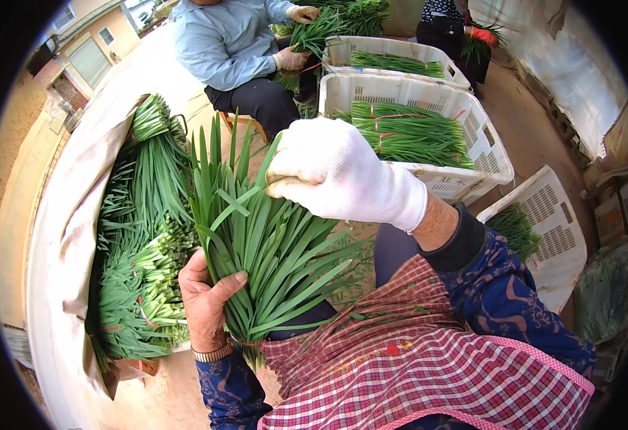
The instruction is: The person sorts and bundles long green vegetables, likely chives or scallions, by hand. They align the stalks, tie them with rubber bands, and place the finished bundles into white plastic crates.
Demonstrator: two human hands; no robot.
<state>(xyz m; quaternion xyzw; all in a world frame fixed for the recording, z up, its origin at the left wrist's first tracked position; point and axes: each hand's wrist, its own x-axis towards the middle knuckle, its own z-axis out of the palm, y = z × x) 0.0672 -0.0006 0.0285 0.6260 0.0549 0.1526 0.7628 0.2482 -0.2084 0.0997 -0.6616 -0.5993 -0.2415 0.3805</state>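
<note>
A bunch of flat green garlic chives (pixel 271 252) fans out in front of me, with a red tie (pixel 246 343) near its lower end. My bare left hand (pixel 209 293) grips the bunch from the left side, thumb across the leaves. My right hand (pixel 319 172), in a white knitted glove, is curled into a fist over the upper leaves; a leaf runs up to its fingers. The glove hides what lies inside it and the leaf tips behind it. The lower leaves rest against my red checked apron (pixel 400 360), where small leaf scraps lie.
Tied chive bundles (pixel 147 252) are heaped at left beside a beige cloth (pixel 72 252). White plastic crates (pixel 448 174) holding chives stand ahead, and another crate (pixel 561 242) lies at right. A co-worker in a light blue jacket (pixel 222 48) holds chives; another person (pixel 448 27) sits farther back.
</note>
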